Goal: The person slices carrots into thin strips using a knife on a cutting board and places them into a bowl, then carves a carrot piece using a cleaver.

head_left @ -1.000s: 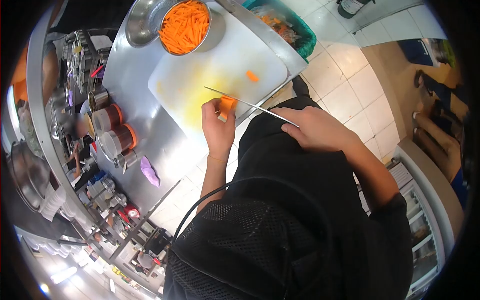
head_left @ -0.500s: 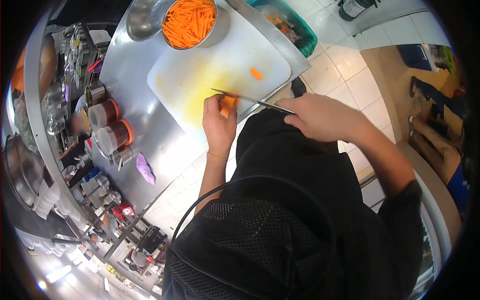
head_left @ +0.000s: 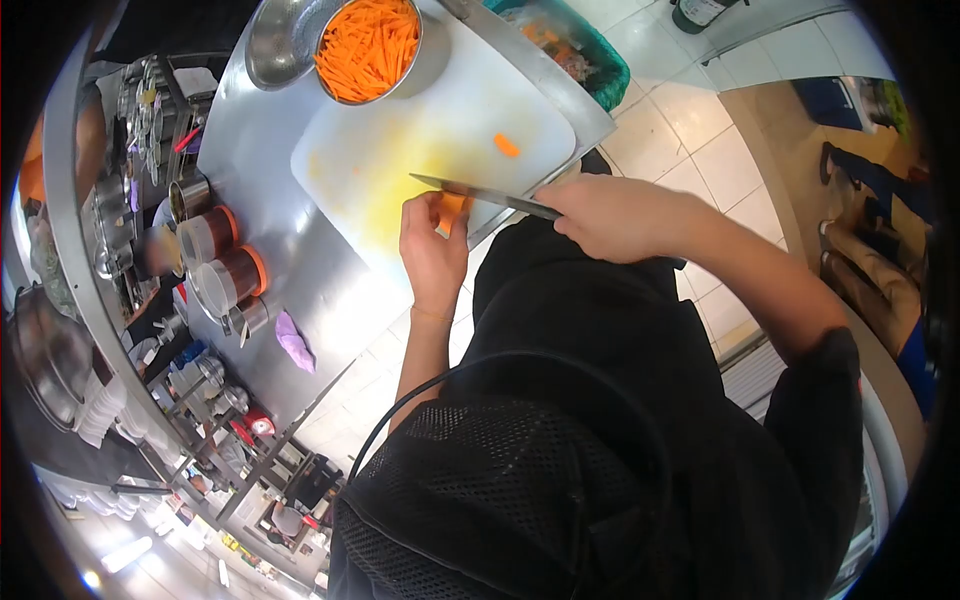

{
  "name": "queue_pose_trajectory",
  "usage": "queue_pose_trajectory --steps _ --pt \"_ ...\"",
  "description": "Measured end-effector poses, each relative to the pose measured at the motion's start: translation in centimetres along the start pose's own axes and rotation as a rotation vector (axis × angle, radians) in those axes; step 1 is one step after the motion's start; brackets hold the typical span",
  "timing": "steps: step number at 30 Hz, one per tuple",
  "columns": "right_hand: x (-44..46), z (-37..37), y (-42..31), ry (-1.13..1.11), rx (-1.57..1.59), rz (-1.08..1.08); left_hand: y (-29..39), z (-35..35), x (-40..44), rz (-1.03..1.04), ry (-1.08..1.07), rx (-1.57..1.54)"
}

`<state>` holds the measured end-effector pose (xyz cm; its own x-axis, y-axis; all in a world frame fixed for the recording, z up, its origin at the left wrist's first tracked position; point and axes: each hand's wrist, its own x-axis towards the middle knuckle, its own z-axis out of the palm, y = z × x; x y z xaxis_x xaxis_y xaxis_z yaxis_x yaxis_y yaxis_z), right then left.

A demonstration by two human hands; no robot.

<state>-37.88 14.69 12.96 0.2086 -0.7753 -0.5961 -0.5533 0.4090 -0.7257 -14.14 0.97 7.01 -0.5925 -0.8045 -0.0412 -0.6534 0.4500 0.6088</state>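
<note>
1. Desk: metal, carries board, bowls, tubs.
2. Cutting board: white, yellow-stained, at desk edge nearest the person.
3. Green-lined bin: beside desk, just past its edge; orange scraps and pale waste inside.
4. Carrot bowl: metal, at board's far end, heaped with orange carrot strips.
5. Second bowl: metal, beside carrot bowl, shiny inside.
6. Two clear tubs: side by side at desk's left, orange rims, dark red contents.
7. Metal canister: next to tubs, contents too small to tell.
8. Right hand: grip closed around knife handle.
9. Left hand: grip pinching carrot block between thumb and fingers, at board's near edge.
10. Knife: blade across top end of carrot block; cannot tell how deep, if at all.
11. Purple cloth: crumpled, on desk, below tubs in view.
12. Carrot block: orange, in left hand, under blade.
13. Loose carrot piece: flat on board, apart from both hands.
</note>
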Motion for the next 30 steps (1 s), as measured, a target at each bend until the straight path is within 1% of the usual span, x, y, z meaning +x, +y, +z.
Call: queue_pose_trajectory --steps 2,3,6,7,9,10,12,13,15,16,18,20,24,26,30 --pt "-1.5 1.0 -0.7 0.247 -0.134 -0.112 0.5 -0.2 -0.1 -0.029 -0.012 0.003" --pt "-2.1 1.5 -0.8 0.243 -0.137 -0.113 0.4 -0.2 -0.1 -0.033 -0.009 0.001" --pt "-2.8 4.0 -0.1 0.473 -0.184 0.008 -0.1 0.2 -0.4 -0.054 -0.006 0.053" --pt "-2.8 4.4 0.1 0.469 -0.185 0.004 -0.3 0.4 -0.4 -0.026 0.011 0.032" --pt "-3.1 4.9 0.5 0.672 -0.216 0.043 -0.4 0.4 -0.4 0.008 0.03 0.013" --pt "-3.2 5.0 1.0 0.677 -0.216 0.042 -0.3 0.3 -0.4 0.017 0.037 0.019" --pt "-3.5 5.1 1.7 0.697 -0.047 -0.035 -0.2 0.4 -0.3 0.034 0.04 0.025" --pt "-3.7 4.9 1.7 0.702 -0.044 -0.03 -0.3 0.4 -0.3 0.033 0.042 0.004" --pt "-4.5 3.9 1.4 0.44 0.247 0.017 -0.5 0.5 -0.3 0.033 0.042 -0.017" --pt "-4.7 3.7 1.3 0.441 0.25 0.018 -0.6 0.5 -0.3 0.03 0.037 -0.021" --pt "-4.9 3.4 1.1 0.387 0.101 -0.021 -0.5 0.3 -0.2 0.028 0.031 -0.026" --pt "-4.9 3.1 0.6 0.361 0.093 -0.034 0.1 -0.1 -0.1 0.013 -0.012 0.018" --pt "-4.6 2.4 -0.3 0.309 0.052 -0.056 0.2 -0.1 -0.1 -0.007 -0.013 0.033" --pt "-4.6 2.3 -0.4 0.321 0.038 -0.062 -0.2 0.1 -0.1 0.062 0.015 0.024" --pt "-4.9 1.6 -1.2 0.316 0.013 -0.039 -0.3 -0.1 -0.2 0.033 0.016 0.054"
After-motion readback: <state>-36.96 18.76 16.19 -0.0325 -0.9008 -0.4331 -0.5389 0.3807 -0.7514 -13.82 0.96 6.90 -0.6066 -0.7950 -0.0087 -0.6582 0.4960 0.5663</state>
